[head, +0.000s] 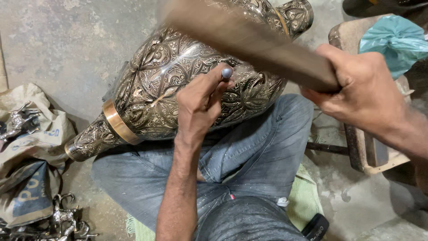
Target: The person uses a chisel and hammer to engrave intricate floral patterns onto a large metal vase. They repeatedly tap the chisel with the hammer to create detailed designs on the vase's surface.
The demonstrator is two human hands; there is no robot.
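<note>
**Engraved metal vase across the lap, chisel and wooden mallet over it**

A large engraved metal vase (178, 85) lies on its side across the person's jeans-clad legs (249, 151), its neck pointing toward the lower left and its foot toward the upper right. A plain brass band (118, 122) rings it where the neck joins the body. Left of the vase, on the concrete floor (58, 40), lie crumpled printed sacks (31, 151) with small silvery metal fittings (18, 122) on top; more such fittings (64, 218) sit below the sacks. Right of the vase stands a worn wooden stool (365, 147) carrying a teal plastic bag (394, 42). Under the legs, below the vase, a green mat (303, 201) shows, with a dark object (315, 226) at its edge.

The left hand (200, 105) rests against the vase's belly, its fingers (214, 82) closed around a thin metal chisel (227, 72) whose rounded blue-grey top pokes out above them; the tip is hidden behind the hand, so the contact with the vase cannot be seen. The right hand (361, 93) is right of the vase, fingers wrapped fully around one end of a wooden mallet (249, 40). The mallet is motion-blurred and stretches up and left across the vase's upper body, hiding part of the engraving, above and apart from the chisel top.
</note>
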